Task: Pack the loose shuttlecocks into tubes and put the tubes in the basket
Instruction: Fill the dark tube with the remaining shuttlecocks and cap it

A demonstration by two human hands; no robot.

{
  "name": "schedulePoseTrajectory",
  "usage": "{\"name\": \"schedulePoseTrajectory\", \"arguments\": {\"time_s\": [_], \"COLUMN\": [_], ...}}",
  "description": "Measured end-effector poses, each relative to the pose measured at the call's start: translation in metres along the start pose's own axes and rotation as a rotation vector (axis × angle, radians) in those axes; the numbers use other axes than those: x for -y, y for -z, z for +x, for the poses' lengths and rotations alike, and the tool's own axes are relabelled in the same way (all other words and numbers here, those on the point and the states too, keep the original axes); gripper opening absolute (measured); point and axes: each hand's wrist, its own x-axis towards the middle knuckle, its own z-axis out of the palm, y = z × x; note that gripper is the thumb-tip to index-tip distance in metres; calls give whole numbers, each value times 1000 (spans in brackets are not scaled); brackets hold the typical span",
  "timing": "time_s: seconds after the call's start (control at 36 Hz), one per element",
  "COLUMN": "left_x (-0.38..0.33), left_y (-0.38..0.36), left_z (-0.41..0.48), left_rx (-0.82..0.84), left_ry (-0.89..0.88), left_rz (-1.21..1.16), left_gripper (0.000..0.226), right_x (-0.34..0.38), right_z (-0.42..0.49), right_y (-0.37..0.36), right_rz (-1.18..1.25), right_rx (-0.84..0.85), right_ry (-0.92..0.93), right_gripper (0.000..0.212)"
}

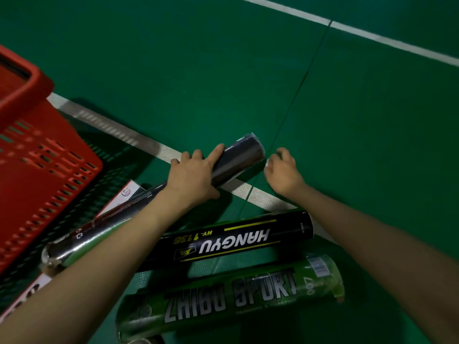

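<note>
Both bare forearms are stretched forward, low over the floor. The left forearm is run in from the lower left. The left hand is laid palm down on a dark tube, with the fingers wrapped over it and the thumb set along its near side, so that it is gripped. The right forearm is brought in from the lower right. The right hand is held just beside the tube's far end, apart from it, knuckles up, fingers curled inward. A small pale thing is seen at its fingertips; whether it is held cannot be told.
</note>
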Motion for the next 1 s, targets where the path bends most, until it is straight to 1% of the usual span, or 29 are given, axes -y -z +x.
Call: {"name": "schedulePoseTrajectory", "arguments": {"time_s": [0.03,0.08,0.14,0.19,0.28,0.31,0.42,0.5,0.64,0.67,0.75,0.81,0.86,1.0], "left_x": [-1,-2,-3,-6,-11,-12,-15,-17,-17,-17,-20,-20,-20,-23], "left_y": [1,2,4,6,9,10,16,18,19,20,24,27,29,33], "left_z": [-1,-2,-3,-5,-8,-9,-11,-14,-22,-23,-26,-26,-28,-32], "left_rx": [-1,-5,-11,-19,-45,-54,-71,-77,-113,-118,-139,-145,-142,-116], "left_ry": [-3,-10,-20,-31,-51,-58,-93,-118,-155,-166,-189,-197,-206,-213], "left_rz": [-2,-11,-17,-22,-37,-46,-84,-106,-168,-168,-153,-150,-172,-233], "left_gripper": [107,107,108,109,109,109,110,110,110,110,109,109,109,109], "right_x": [2,9,16,22,28,30,39,41,38,37,38,39,38,40], "right_z": [2,5,6,4,0,-2,-13,-18,-25,-25,-29,-32,-32,-33], "right_y": [5,21,39,55,69,71,70,69,76,78,84,89,92,97], "right_rz": [135,414,671,871,1046,1059,931,914,921,923,947,1010,1084,1116], "right_rx": [-61,-187,-305,-329,-254,-218,-139,-144,-150,-160,-149,-116,-102,-104], "right_ry": [-64,-183,-242,-265,-218,-182,-83,-73,-14,1,27,18,4,-25], "right_gripper": [21,24,22,18,20,20,20,18,7,9,33,45,49,55]}}
